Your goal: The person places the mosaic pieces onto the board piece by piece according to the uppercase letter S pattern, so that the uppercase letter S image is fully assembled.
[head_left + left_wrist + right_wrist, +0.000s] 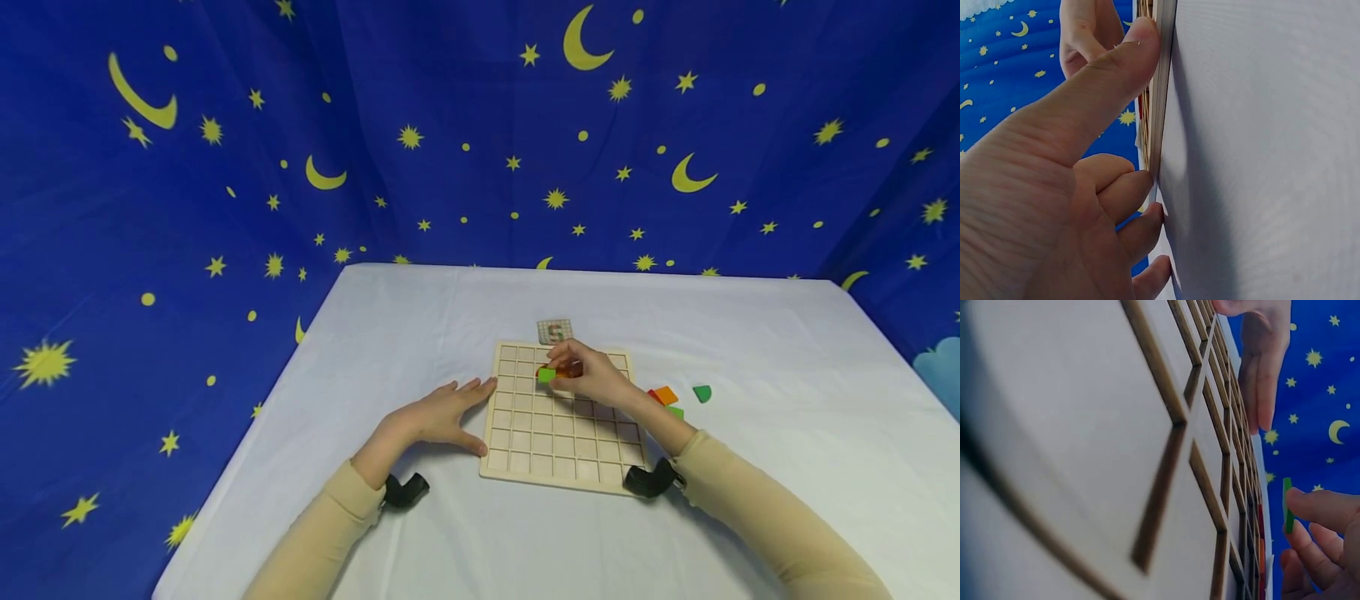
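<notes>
A wooden grid board (532, 442) with square cells lies on the white table. Along its left edge rests my left hand (442, 415), fingers spread, thumb and fingertips touching the rim; the left wrist view shows the thumb (1094, 87) against the board's side. Over the upper part of the board, my right hand (596, 377) pinches a light green square tile (547, 376) between thumb and fingers. In the right wrist view this green tile (1288, 506) is held edge-on, apart from the board. Red and orange pieces (572, 370) sit in cells beneath the right hand, partly hidden.
A small pattern card (555, 332) with an S-like figure lies behind the board. Right of the board are an orange tile (666, 395), a light green piece (677, 412), a bit of red and a dark green rounded piece (702, 393). A blue starry curtain (480, 167) surrounds the table.
</notes>
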`<state>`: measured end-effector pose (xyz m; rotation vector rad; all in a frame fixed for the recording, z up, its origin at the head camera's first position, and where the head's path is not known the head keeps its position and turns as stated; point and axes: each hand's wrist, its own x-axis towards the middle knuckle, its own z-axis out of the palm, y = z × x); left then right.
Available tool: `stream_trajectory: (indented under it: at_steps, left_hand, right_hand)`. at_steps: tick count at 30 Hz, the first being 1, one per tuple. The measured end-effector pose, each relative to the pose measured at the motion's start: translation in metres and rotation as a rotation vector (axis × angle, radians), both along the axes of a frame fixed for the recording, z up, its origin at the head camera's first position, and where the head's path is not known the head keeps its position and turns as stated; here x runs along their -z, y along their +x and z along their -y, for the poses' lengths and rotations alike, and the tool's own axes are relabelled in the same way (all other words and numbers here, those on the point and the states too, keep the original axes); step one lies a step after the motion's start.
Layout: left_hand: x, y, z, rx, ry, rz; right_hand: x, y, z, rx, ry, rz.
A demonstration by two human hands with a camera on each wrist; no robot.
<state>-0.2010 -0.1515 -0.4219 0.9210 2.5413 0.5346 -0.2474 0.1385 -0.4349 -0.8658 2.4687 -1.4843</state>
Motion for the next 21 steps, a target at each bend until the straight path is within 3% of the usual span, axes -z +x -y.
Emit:
stream_trajectory:
  at_steps: [9,17,21]
  left_hand:
    - [-0.001,0.000,-0.001,-0.003,-0.011,-0.007]
    - [0.000,0.000,-0.001,-0.006,-0.024,-0.017]
    - [0.000,0.001,-0.001,-0.007,-0.015,-0.014]
  right_hand:
    - [0.008,0.000,0.001,-0.025,0.047,-0.034]
    - [-0.022,0.019,0.010,-0.028,0.078,-0.020]
    - [-0.016,0.017,0.008,-0.030,0.060,-0.025]
